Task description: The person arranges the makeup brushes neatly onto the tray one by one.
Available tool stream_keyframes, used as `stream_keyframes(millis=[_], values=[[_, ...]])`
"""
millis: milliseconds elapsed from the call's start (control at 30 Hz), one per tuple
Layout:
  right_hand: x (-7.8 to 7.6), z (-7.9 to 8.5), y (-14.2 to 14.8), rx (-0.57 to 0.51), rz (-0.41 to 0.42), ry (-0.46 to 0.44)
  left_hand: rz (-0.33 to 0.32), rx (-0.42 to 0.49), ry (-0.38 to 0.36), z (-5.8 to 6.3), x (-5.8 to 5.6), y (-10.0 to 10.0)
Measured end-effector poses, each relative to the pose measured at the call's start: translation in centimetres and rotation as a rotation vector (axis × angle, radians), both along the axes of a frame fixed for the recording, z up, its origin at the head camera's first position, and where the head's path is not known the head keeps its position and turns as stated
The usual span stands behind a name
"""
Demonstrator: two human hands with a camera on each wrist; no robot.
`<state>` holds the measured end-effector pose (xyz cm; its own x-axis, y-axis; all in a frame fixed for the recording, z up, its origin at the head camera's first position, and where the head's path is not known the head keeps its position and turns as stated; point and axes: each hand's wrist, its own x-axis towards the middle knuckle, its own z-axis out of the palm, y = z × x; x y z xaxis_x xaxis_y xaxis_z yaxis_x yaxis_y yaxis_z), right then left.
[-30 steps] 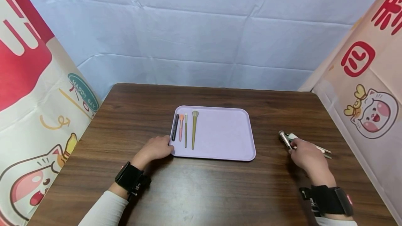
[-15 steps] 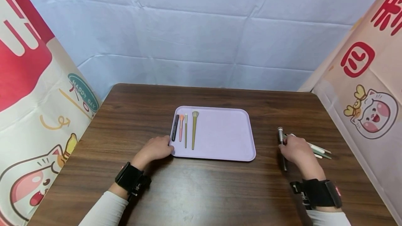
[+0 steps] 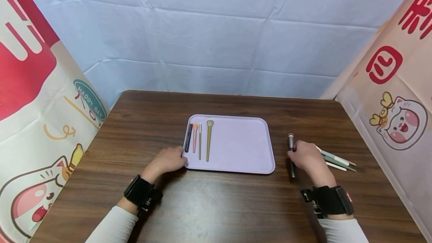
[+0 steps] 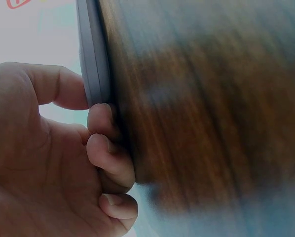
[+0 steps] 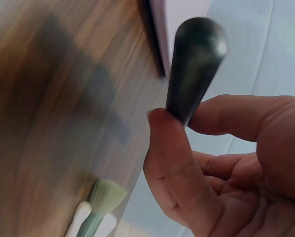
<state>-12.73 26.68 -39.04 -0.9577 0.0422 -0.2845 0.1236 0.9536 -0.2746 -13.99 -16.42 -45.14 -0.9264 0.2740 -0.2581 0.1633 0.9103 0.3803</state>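
Observation:
My right hand [image 3: 307, 156] pinches a makeup brush [image 5: 194, 64] with a dark handle and silver upper part, between thumb and fingers, just right of the lilac tray [image 3: 243, 145]. In the right wrist view the handle's rounded end points toward the camera; the bristles are hidden. At the tray's near left corner, my left hand [image 3: 168, 158] holds the rim, thumb and curled fingers against its edge [image 4: 94, 59]. On the tray's left side lie a black pen-like stick [image 3: 188, 138], a pink brush [image 3: 194, 138], a thin green brush [image 3: 200, 141] and a larger olive brush [image 3: 209, 140], roughly side by side.
Several white and green-handled brushes [image 3: 337, 160] lie in a loose pile beyond the right hand, partly hidden by it. The brown wooden table [image 3: 216, 205] meets a pale blue cloth [image 3: 216, 48] at the back, with printed cloths at both sides.
The right hand has drawn the dark-handled brush leftward from the pile toward the tray and turned it nearly in line with the tray brushes. The left hand stays at the tray corner.

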Motion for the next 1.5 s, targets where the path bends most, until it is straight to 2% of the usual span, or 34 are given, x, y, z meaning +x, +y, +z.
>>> stream_keyframes(millis=[533,1000,1500], values=[[-1.3,-0.1,-3.2,-0.015,0.012,-0.027,0.008,0.02,-0.009,-0.1,0.0,0.0],[-2.0,-0.3,-5.5,-0.074,-0.019,-0.047,0.006,0.016,-0.007,-0.1,0.0,0.0],[-2.7,-0.3,-8.1,-0.115,-0.002,-0.024,0.0,-0.003,-0.006,-0.3,-0.2,-0.1]])
